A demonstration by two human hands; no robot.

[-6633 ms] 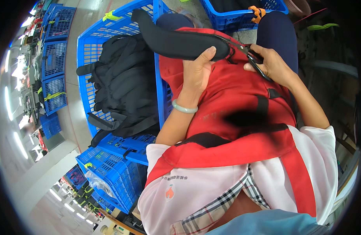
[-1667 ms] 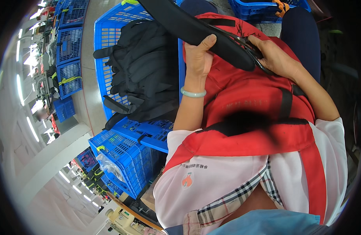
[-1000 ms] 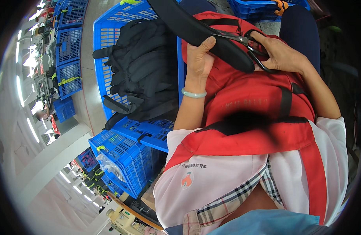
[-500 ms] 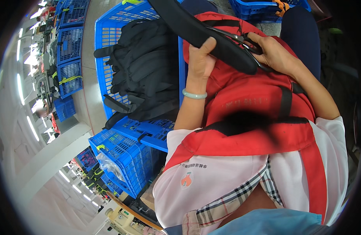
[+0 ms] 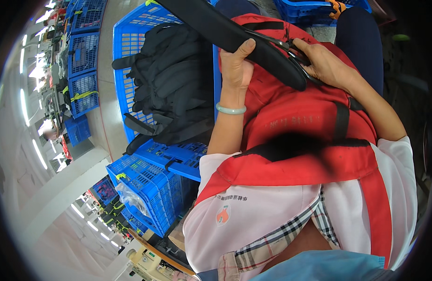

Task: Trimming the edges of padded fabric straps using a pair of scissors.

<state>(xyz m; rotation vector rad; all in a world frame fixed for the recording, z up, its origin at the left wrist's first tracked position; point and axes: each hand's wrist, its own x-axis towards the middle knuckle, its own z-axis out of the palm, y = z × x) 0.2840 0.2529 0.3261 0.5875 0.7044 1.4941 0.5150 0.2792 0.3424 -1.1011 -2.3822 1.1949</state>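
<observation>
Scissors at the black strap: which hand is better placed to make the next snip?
Right. The right hand holds the scissors at the black strap, while the left hand grips that strap over the red bag, so it likely steadies.

Blue slatted crate [image 5: 131,37] at left holding a pile of black backpacks [image 5: 173,89], more blue crates stacked below it [image 5: 150,187] and along the far aisle [image 5: 84,75], plus what looks like a cream sewing machine [image 5: 148,262] at bottom edge.
</observation>
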